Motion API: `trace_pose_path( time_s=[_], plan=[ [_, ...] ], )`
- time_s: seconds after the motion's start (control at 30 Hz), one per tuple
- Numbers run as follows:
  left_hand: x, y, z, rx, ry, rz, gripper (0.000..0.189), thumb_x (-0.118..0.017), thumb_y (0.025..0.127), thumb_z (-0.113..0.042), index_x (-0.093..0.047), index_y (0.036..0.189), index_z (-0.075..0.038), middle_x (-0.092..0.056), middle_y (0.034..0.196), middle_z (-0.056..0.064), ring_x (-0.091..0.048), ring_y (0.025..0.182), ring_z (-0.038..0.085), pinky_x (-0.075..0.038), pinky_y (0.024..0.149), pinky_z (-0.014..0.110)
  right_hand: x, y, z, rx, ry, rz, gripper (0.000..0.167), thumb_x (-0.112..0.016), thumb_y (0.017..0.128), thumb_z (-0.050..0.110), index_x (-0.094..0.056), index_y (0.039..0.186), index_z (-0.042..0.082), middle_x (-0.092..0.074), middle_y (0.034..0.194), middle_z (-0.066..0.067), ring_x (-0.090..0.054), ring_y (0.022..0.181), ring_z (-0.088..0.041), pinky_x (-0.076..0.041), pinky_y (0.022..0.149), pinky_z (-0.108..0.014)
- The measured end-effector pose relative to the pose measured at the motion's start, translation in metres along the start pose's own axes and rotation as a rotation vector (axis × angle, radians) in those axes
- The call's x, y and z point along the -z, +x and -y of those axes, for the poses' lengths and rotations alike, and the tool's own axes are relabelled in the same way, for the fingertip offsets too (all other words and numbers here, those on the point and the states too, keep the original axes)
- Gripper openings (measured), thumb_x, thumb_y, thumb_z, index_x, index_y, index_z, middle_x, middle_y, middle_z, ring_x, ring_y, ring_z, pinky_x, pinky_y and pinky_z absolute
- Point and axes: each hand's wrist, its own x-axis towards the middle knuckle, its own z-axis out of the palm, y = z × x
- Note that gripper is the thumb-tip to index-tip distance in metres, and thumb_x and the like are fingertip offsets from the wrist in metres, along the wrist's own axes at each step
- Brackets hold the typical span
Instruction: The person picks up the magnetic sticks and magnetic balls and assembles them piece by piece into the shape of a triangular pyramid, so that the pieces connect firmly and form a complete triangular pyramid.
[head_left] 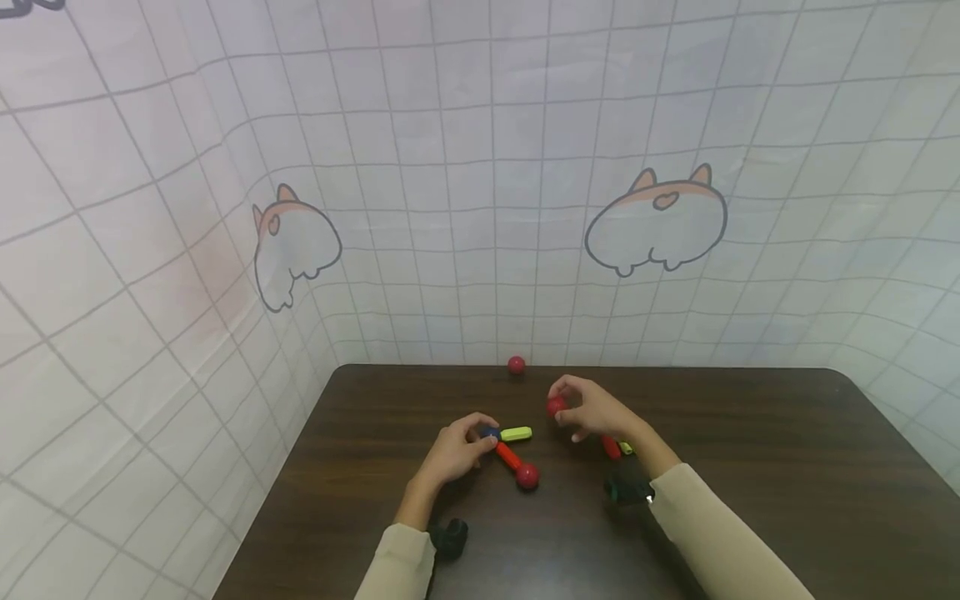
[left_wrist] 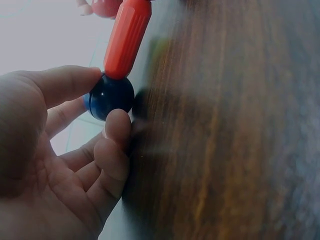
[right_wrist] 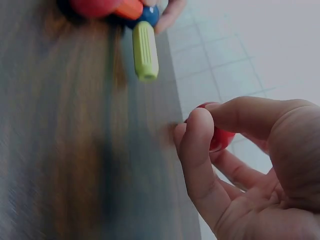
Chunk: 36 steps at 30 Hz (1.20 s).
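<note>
My left hand (head_left: pixel 457 451) pinches a dark blue ball (left_wrist: pixel 111 97) between thumb and fingers. Joined to that ball are a ribbed red rod (left_wrist: pixel 127 40) and a yellow-green rod (right_wrist: pixel 145 52). At the red rod's other end sits a red ball (head_left: pixel 527 476), low over the table. Off to the right, my right hand (head_left: pixel 597 408) holds a separate red ball (right_wrist: pixel 220 138) by thumb and fingertips, a short way from the free end of the yellow-green rod. The fingers cover part of this ball.
Another red ball (head_left: pixel 516 365) lies at the table's far edge. Beneath the right forearm, a red rod (head_left: pixel 611 447) and a yellow-green piece (head_left: pixel 626 448) lie partly hidden. A white gridded cloth (head_left: pixel 465 250) hangs behind the dark wooden table (head_left: pixel 750 467).
</note>
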Motion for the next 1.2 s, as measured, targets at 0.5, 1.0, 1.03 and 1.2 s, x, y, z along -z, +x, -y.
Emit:
trace_pose_path(
  time_s=[0.5, 1.0, 1.03, 1.2],
  plan=[
    [0.001, 0.0, 0.002, -0.014, 0.032, 0.021, 0.024, -0.065, 0.101, -0.025, -0.065, 0.124, -0.019, -0.052, 0.075, -0.001, -0.049, 0.059, 0.013, -0.039, 0.054, 0.028, -0.026, -0.01, -0.015, 0.025, -0.008, 0.001, 0.028, -0.072, 0.092, 0.004, -0.06, 0.117, 0.01, -0.059, 0.113, -0.013, -0.063, 0.076, -0.019, -0.053, 0.056, -0.03],
    [0.0, -0.001, 0.0, -0.015, 0.035, 0.004, 0.022, -0.067, 0.1, -0.023, -0.065, 0.121, -0.023, -0.055, 0.075, -0.001, -0.049, 0.061, 0.013, -0.039, 0.055, 0.029, -0.041, -0.011, -0.019, 0.002, 0.027, -0.062, 0.029, -0.071, 0.092, 0.003, -0.061, 0.119, 0.009, -0.061, 0.115, -0.014, -0.063, 0.075, -0.019, -0.052, 0.056, -0.032],
    [0.0, -0.002, 0.0, -0.016, 0.036, 0.004, 0.022, -0.067, 0.1, -0.023, -0.065, 0.122, -0.023, -0.055, 0.075, -0.001, -0.049, 0.061, 0.013, -0.039, 0.055, 0.029, -0.042, -0.011, -0.019, 0.007, 0.031, -0.063, 0.029, -0.071, 0.092, 0.003, -0.061, 0.119, 0.009, -0.061, 0.116, -0.014, -0.063, 0.074, -0.019, -0.052, 0.056, -0.032],
    [0.0, -0.004, -0.002, -0.02, 0.032, 0.005, 0.022, -0.067, 0.099, -0.022, -0.066, 0.122, -0.023, -0.055, 0.075, -0.001, -0.049, 0.06, 0.014, -0.038, 0.055, 0.029, -0.048, -0.011, -0.02, -0.002, 0.041, -0.078, 0.03, -0.071, 0.092, 0.003, -0.061, 0.12, 0.009, -0.062, 0.117, -0.014, -0.062, 0.07, -0.019, -0.052, 0.056, -0.031]
  ],
)
